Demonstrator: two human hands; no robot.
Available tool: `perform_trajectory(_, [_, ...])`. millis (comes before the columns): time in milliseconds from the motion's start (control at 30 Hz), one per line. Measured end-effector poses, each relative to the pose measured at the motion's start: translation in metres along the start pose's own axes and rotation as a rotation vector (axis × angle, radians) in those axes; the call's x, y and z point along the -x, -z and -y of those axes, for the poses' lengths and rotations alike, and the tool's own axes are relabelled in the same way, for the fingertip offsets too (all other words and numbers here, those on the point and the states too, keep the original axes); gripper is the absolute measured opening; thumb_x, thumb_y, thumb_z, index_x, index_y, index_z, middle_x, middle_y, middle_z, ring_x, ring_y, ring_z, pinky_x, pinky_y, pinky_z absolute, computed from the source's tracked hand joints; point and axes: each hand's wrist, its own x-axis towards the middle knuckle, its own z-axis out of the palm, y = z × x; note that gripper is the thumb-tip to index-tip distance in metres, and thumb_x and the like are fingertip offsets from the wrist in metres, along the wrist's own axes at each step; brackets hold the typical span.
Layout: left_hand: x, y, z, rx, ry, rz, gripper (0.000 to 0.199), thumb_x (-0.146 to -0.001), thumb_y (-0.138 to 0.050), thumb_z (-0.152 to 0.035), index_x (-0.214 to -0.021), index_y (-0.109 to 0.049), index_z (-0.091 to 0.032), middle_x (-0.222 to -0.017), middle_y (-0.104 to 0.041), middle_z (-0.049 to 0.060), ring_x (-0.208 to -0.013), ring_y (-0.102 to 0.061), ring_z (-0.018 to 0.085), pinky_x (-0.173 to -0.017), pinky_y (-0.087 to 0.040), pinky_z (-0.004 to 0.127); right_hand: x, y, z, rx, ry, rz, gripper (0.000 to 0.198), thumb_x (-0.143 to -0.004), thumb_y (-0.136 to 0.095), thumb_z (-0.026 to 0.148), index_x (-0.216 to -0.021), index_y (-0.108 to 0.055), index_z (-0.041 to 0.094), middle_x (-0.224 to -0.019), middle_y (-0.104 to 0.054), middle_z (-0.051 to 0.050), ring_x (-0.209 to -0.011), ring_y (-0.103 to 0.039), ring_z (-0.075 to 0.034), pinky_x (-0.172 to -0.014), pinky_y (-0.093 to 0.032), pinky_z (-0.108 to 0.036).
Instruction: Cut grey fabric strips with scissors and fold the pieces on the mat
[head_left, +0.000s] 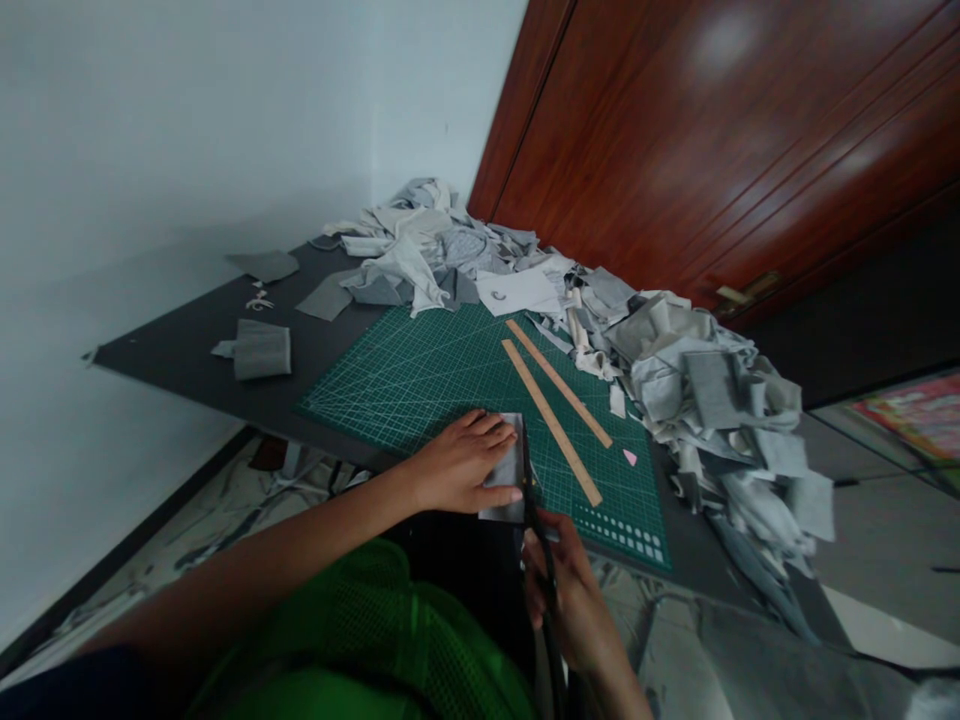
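My left hand lies flat with its fingers stretched out, pressing a grey rectangular piece of fabric down near the front edge of the green cutting mat. Fingers of my right hand are wrapped round the handles of a pair of dark scissors. The blades lie along the right edge of the fabric piece. Whether they are spread or together I cannot tell. Two wooden rulers, one nearer and one farther, rest on the mat right of the fabric.
Heaps of grey and white fabric scraps run along the table's back and right side. A folded grey cloth and flat grey pieces lie on the dark table at left. A pink chip sits near the mat's right edge.
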Motion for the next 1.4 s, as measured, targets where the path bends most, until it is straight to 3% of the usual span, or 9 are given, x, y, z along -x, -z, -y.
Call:
perform_trajectory(300, [-0.001,0.002,-0.001,-0.019,-0.008,0.012,0.074,-0.1,-0.041,-0.068,-0.139,-0.058,-0.009,-0.144,-0.062,0.018,-0.138,-0.05,0.034,-0.117,-0.031,0.048,0.002,0.001,0.002,-0.093,-0.04,0.029,0.059,-0.079,-0.077,0.066,-0.112,-0.049,0.027,-0.058,-0.048,0.015,-0.036,-0.039,-0.005,-0.031,-0.033,-0.014])
perform_trajectory(500, [0.0,0.001,-0.001,-0.03,0.0,0.039,0.077,-0.1,-0.035,-0.071,-0.141,-0.056,-0.009,-0.147,-0.06,0.018,-0.141,-0.047,0.034,-0.119,-0.029,0.049,0.006,-0.004,0.002,-0.023,-0.003,0.009,0.058,-0.081,-0.077,0.065,-0.114,-0.05,0.027,-0.061,-0.048,0.013,-0.039,-0.038,-0.005,-0.033,-0.035,-0.014])
perform_trajectory(733, [0.0,-0.001,0.0,-0.002,0.0,0.014,0.074,-0.099,-0.041,-0.07,-0.142,-0.056,-0.011,-0.145,-0.06,0.018,-0.14,-0.048,0.034,-0.119,-0.029,0.048,0.008,-0.014,0.002,-0.019,0.027,-0.034,0.06,-0.081,-0.076,0.069,-0.115,-0.05,0.027,-0.059,-0.047,0.014,-0.038,-0.037,-0.004,-0.034,-0.032,-0.013])
perform_trajectory(1400, [0.001,-0.001,0.0,-0.007,-0.002,0.005,0.075,-0.098,-0.042,-0.07,-0.142,-0.056,-0.011,-0.145,-0.06,0.018,-0.14,-0.048,0.034,-0.118,-0.029,0.048,0.01,-0.013,0.003,-0.052,0.001,-0.048,0.064,-0.079,-0.079,0.068,-0.12,-0.05,0.027,-0.06,-0.046,0.013,-0.041,-0.037,-0.005,-0.034,-0.033,-0.013])
